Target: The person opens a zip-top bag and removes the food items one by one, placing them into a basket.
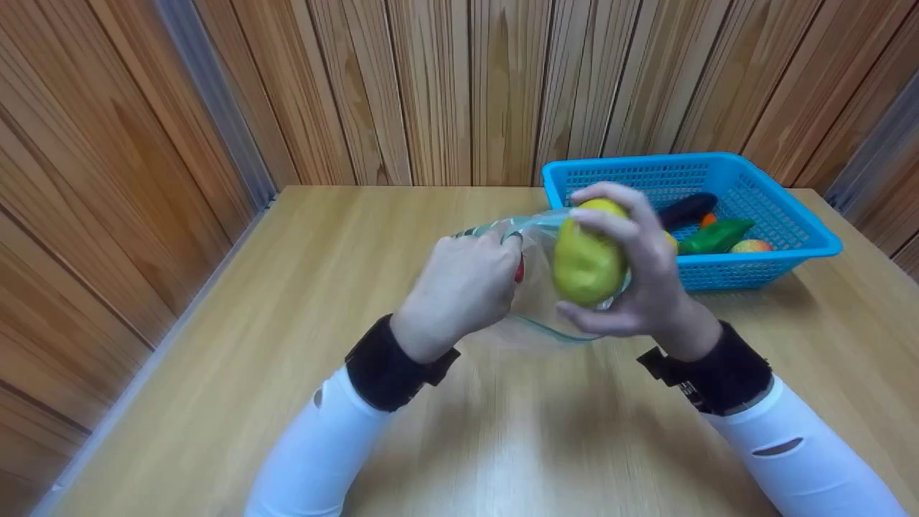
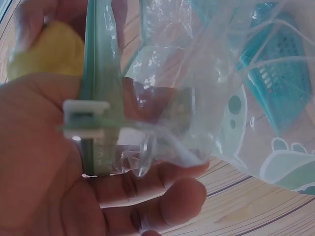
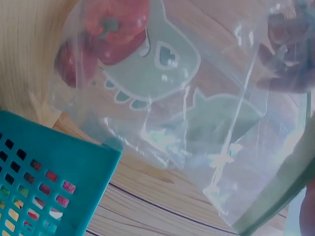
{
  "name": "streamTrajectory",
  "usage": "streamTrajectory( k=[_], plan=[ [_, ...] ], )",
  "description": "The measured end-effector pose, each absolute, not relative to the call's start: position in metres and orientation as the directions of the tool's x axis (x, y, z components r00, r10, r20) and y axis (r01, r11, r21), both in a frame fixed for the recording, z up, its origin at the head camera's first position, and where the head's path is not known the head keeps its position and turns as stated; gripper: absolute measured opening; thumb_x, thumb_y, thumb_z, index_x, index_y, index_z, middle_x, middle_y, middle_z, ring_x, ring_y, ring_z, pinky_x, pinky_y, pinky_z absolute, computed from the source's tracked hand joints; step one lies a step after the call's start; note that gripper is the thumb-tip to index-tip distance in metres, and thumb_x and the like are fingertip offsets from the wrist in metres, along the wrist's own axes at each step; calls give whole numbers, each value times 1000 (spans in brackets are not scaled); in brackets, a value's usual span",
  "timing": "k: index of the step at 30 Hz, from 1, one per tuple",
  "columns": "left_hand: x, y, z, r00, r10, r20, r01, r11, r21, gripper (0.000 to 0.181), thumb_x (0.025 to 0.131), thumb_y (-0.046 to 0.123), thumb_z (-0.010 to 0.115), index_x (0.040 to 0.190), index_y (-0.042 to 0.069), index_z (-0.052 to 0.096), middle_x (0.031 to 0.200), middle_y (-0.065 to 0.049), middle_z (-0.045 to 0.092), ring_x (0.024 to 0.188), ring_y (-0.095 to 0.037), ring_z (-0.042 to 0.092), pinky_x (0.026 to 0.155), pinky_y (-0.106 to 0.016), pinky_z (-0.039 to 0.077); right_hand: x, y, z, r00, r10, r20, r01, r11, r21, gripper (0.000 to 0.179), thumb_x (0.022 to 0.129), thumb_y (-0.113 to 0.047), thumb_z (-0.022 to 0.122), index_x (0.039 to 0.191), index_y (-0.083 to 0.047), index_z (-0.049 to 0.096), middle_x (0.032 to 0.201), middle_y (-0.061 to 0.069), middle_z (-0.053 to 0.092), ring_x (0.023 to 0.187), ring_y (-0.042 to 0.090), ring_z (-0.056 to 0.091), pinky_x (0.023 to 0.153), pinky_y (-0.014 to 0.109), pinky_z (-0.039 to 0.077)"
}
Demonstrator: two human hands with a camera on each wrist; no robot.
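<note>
My left hand [image 1: 463, 283] grips the rim of a clear zip bag [image 1: 535, 294] with a green edge. In the left wrist view the bag's white slider [image 2: 86, 118] lies by the palm, and the rim runs between thumb and fingers. My right hand [image 1: 639, 262] holds a yellow-green fruit [image 1: 589, 262], like a pear, at the bag's mouth, fingers curled round it. The right wrist view shows a red bell pepper [image 3: 115, 24] inside the bag, beside a smaller red item [image 3: 76, 64]. Green cartoon figures [image 3: 157, 64] are printed on the bag.
A blue plastic basket [image 1: 761, 262] stands at the table's back right. It holds an eggplant [image 1: 686, 210], a green pepper [image 1: 718, 237], a red-yellow fruit [image 1: 752, 245] and a bit of orange. Wooden panelling [image 1: 431, 93] closes off the back and left of the table [image 1: 323, 258].
</note>
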State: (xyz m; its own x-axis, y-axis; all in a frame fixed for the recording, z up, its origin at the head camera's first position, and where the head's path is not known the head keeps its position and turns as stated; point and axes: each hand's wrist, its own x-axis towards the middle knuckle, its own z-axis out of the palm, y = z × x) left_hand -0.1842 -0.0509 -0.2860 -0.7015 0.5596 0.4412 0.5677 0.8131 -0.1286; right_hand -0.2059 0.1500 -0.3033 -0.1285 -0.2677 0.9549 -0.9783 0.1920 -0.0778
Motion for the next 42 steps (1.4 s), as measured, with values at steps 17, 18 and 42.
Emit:
streamTrajectory(
  k=[17, 18, 42],
  plan=[
    [-184, -53, -288, -643, 664, 381, 643, 739, -202, 7, 89, 15, 63, 93, 10, 65, 76, -1, 59, 58, -14, 53, 48, -33, 51, -223, 177, -303, -331, 4, 944, -805, 520, -285, 66, 63, -21, 80, 124, -20, 54, 143, 20, 38, 126, 25, 44, 98, 37, 42],
    [-184, -53, -287, -649, 666, 369, 644, 739, -200, 7, 89, 14, 62, 94, 10, 65, 75, 0, 59, 59, -14, 53, 48, -32, 51, -225, 180, -304, -348, 11, 937, -794, 527, -301, 67, 64, -20, 81, 125, -20, 54, 143, 19, 38, 127, 23, 43, 98, 36, 42],
    [-183, -51, -286, -668, 672, 320, 661, 733, -160, 14, 97, 21, 58, 94, 10, 65, 81, -2, 61, 66, -17, 58, 58, -35, 57, -272, 230, -338, -861, -30, 507, -381, 698, -606, 78, 80, -25, 83, 147, -31, 43, 153, 22, 22, 130, 40, 35, 93, 63, 38]
  ],
)
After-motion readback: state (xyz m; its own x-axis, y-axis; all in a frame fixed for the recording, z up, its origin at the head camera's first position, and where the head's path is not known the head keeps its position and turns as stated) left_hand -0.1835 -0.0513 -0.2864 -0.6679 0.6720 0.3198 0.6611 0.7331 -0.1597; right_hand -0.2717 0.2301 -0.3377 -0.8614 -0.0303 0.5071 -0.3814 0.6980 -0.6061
